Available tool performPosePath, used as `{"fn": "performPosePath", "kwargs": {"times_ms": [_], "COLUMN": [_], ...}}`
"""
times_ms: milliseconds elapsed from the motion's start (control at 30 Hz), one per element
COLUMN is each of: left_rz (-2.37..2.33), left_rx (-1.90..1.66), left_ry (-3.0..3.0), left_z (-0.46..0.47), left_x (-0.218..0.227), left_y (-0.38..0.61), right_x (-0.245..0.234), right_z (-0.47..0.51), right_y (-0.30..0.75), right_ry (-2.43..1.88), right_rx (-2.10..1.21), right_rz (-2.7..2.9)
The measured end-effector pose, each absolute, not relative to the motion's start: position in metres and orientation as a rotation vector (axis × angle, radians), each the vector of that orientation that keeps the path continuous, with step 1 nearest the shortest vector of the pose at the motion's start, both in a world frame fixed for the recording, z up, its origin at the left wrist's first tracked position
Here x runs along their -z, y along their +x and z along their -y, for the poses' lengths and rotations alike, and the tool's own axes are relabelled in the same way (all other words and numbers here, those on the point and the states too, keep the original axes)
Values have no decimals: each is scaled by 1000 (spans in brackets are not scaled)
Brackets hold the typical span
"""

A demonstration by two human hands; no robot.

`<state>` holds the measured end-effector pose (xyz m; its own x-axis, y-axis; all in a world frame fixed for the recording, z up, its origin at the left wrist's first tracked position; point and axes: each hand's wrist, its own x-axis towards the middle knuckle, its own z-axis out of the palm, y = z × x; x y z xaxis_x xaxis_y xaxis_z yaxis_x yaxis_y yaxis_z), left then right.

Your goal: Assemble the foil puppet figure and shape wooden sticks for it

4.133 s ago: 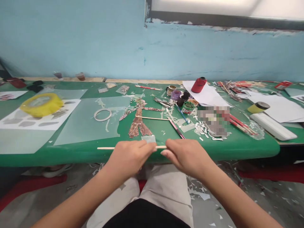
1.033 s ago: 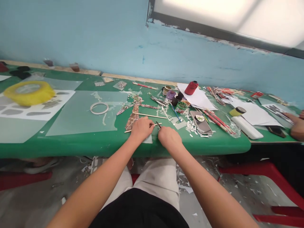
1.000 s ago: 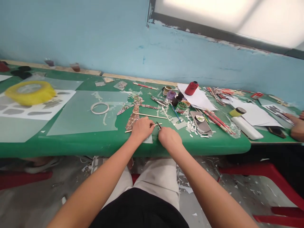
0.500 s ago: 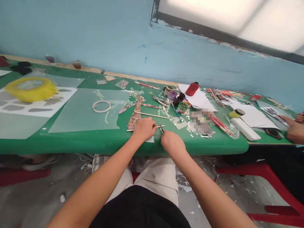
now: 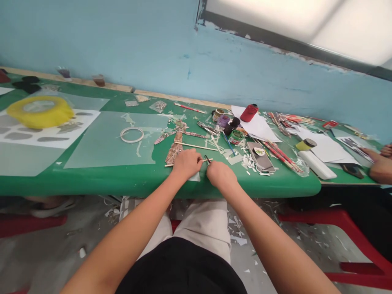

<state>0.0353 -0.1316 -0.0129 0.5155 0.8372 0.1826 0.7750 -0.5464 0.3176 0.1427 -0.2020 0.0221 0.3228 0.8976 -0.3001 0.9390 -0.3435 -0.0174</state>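
At the table's near edge, my left hand (image 5: 188,164) is closed on a thin pale wooden stick (image 5: 168,165), its ends showing on either side of the fingers. My right hand (image 5: 221,174) is closed around a slim dark-tipped tool (image 5: 207,159), whose kind I cannot make out; its tip is at the stick's right end. Just beyond my left hand lies a flat, dress-like figure (image 5: 174,150) in brown and pink with small beads. A second pale stick (image 5: 198,146) lies across the figure and the green tabletop. Under my left hand a pale scrap (image 5: 195,177) peeks out.
Left are a tape ring (image 5: 131,135), translucent sheets and a yellow tape roll (image 5: 39,111). Paint jars (image 5: 236,136), tweezers-like tools (image 5: 207,128), a red thread spool (image 5: 249,112), a phone (image 5: 260,157) and paper scraps lie right. Another person's hand (image 5: 380,166) is at far right.
Both hands stay at the stick; the dark tool's tip has shifted slightly and stands nearer the stick. The view has moved a little.
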Motion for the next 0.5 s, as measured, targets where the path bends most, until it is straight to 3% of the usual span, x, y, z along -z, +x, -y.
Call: {"fn": "performPosePath", "kwargs": {"times_ms": [500], "left_rz": [-1247], "left_rx": [-417], "left_ry": [2582], "left_z": [135], "left_x": [8], "left_y": [34], "right_x": [-22], "right_z": [213], "right_y": [141], "right_ry": [2451], "right_rx": [435], "right_rz": [-1641]}}
